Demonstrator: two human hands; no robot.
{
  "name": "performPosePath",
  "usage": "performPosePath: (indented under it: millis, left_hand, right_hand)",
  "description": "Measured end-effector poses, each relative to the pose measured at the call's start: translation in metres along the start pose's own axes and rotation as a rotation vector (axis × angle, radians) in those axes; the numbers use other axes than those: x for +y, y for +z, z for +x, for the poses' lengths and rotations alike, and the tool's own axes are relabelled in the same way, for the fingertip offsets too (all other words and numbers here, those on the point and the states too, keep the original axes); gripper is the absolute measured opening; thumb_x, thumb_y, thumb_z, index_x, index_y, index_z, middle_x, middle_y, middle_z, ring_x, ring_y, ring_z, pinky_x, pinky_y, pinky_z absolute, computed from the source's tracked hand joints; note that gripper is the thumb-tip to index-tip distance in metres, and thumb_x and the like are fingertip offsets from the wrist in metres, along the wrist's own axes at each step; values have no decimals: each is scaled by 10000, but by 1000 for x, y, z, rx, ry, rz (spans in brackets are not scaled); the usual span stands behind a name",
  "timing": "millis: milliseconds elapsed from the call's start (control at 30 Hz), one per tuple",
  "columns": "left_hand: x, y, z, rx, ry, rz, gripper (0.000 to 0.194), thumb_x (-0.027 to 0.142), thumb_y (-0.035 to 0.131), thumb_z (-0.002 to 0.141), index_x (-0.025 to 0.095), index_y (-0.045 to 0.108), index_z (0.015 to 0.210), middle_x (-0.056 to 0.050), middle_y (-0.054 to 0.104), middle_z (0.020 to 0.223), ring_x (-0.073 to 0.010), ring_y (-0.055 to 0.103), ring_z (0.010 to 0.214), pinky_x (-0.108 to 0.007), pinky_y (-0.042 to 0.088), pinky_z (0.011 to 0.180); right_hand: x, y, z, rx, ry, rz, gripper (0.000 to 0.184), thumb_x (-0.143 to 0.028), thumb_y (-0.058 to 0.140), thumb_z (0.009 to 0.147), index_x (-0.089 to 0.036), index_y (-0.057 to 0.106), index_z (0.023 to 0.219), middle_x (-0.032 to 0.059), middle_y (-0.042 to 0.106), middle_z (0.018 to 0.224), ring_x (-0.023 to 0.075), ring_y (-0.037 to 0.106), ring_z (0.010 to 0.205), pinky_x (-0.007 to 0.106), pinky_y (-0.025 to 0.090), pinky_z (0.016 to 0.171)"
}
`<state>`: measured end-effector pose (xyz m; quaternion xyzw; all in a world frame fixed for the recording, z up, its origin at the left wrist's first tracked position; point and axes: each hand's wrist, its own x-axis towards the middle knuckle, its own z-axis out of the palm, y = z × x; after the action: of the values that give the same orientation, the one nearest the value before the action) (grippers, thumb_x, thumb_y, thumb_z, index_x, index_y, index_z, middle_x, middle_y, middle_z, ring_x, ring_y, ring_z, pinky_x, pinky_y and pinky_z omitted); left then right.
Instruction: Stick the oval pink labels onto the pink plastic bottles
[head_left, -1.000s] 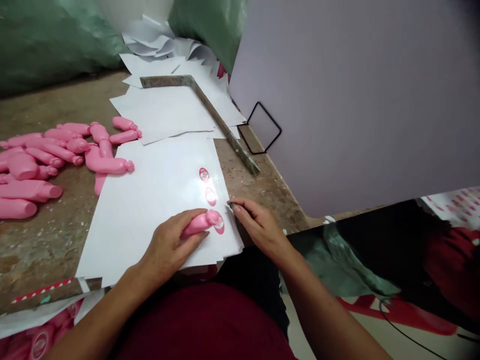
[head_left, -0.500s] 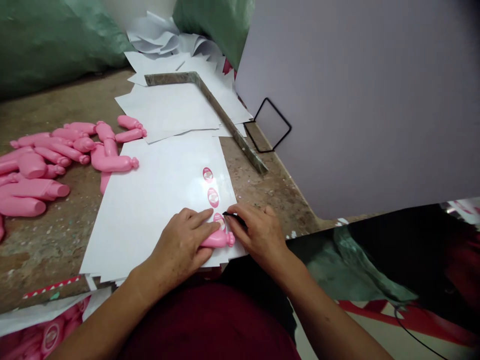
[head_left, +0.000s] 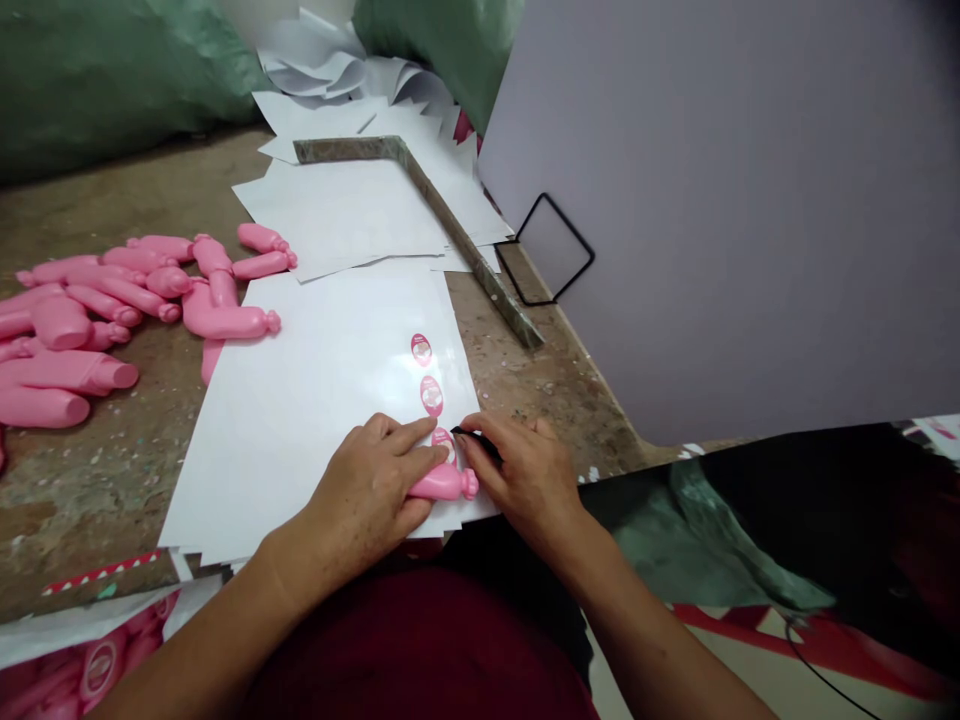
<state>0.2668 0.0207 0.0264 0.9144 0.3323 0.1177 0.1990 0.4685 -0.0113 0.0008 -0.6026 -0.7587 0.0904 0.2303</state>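
On a stack of white sheets point(head_left: 300, 400), my left hand point(head_left: 371, 475) is closed on a pink tube-shaped plastic piece point(head_left: 442, 483) with a knobbed end. Its index finger and thumb press by an oval pink sticker point(head_left: 441, 440), partly hidden by the fingers. My right hand point(head_left: 525, 465) pinches a thin black pointed tool point(head_left: 480, 440); its tip touches or nearly touches that sticker's right edge, and I cannot tell its kind. Two more oval stickers lie above in a column, the middle one point(head_left: 431, 396) and the top one point(head_left: 421, 350).
Several pink plastic pieces point(head_left: 97, 290) are heaped at left on the worn table point(head_left: 172, 440). An angled metal bar point(head_left: 465, 240) lies across papers at the back. A grey panel point(head_left: 712, 200) with a black wire frame point(head_left: 592, 258) stands at right. An open bag point(head_left: 45, 640) holds pink pieces.
The view has shifted slightly. My hands keep nearly the same pose around the pink piece and sticker, with the black tool's tip still at the sticker's edge.
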Motion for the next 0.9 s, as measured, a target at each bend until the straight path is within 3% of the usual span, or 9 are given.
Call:
performPosePath:
  millis: [200, 500, 900]
  left_hand:
    - [-2, 1, -1, -29, -18, -15, 425, 117, 581, 797, 174, 693, 1203, -112, 623, 1384, -270, 552, 948, -462, 533, 852]
    - [2, 1, -2, -58, -17, 18, 482, 117, 592, 784, 185, 671, 1255, -127, 601, 1405, -306, 556, 958, -502, 536, 809]
    - [2, 1, -2, -46, -11, 18, 465, 138, 604, 788, 192, 677, 1245, -127, 605, 1400, -305, 557, 963, -493, 527, 805]
  right_hand:
    - [-1, 2, 5, -22, 18, 44, 140, -249, 524, 961, -219, 655, 926, 6, 766, 852, 165, 677, 723, 316, 340, 688]
    - [-2, -7, 4, -62, 12, -15, 135, -249, 542, 952, -223, 668, 908, 4, 767, 817, 174, 651, 685, 335, 278, 676]
    - [-2, -2, 2, -13, -10, -49, 172, -260, 518, 971, -210, 665, 897, 20, 763, 796, 170, 637, 656, 336, 292, 687]
